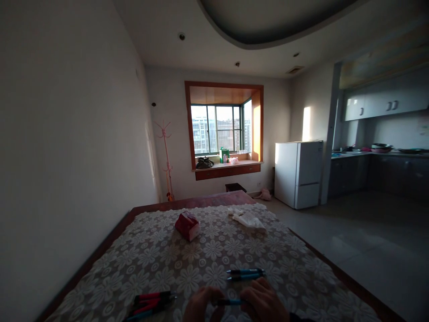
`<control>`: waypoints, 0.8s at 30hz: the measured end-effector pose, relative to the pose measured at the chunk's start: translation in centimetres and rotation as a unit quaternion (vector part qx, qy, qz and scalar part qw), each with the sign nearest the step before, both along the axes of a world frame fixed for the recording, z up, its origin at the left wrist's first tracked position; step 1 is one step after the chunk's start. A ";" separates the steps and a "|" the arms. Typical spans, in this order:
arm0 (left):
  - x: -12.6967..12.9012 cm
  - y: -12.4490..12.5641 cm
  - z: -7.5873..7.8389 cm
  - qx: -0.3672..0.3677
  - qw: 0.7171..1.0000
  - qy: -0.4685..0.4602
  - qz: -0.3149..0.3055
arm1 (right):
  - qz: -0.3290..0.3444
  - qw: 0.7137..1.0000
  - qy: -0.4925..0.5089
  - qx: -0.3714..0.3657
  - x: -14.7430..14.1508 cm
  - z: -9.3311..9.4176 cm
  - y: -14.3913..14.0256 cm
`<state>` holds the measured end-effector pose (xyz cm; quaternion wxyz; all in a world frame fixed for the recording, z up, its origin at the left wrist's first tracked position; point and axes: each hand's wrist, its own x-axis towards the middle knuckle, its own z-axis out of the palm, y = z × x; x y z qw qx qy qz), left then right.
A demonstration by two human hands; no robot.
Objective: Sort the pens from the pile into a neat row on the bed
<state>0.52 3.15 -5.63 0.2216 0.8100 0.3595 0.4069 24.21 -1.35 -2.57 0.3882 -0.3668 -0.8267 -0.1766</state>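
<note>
Left hand: we see our left hand (201,305) at the bottom edge of the view, its fingers (208,293) curled in and closed on the left end of a blue pen (229,302).
Right hand: our right hand (263,302) sits just beside the left, its fingers closed on the right end of the same pen, so the pen spans the small gap between the two hands.
Blue pen: it lies roughly level, held just above the tabletop (150,259) at the near edge; we cannot tell whether it touches the cloth.
Pair of pens: two more blue pens (245,273) lie side by side on the cloth just beyond our right hand, apart from it, pointing left to right.
Red and black pens: a small bunch of red and black pens (150,302) lies on the cloth to the left of our left hand, near it but not touching.
Cloth: a lace cloth with a white flower pattern covers the tabletop, with the dark wood rim showing along the left side.
Red packet: a red packet (187,226) rests further up the tabletop, well apart from our hands.
White wrapper: a crumpled white wrapper (247,219) lies to the right of the red packet, near the far edge.
Room: beyond the tabletop we see a bay window (221,129) and a white fridge (298,173).
</note>
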 end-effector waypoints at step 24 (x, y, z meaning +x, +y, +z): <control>-0.2 -1.0 2.4 -0.096 0.993 -0.043 0.058 | -0.013 0.998 0.063 -0.011 0.4 1.4 -0.2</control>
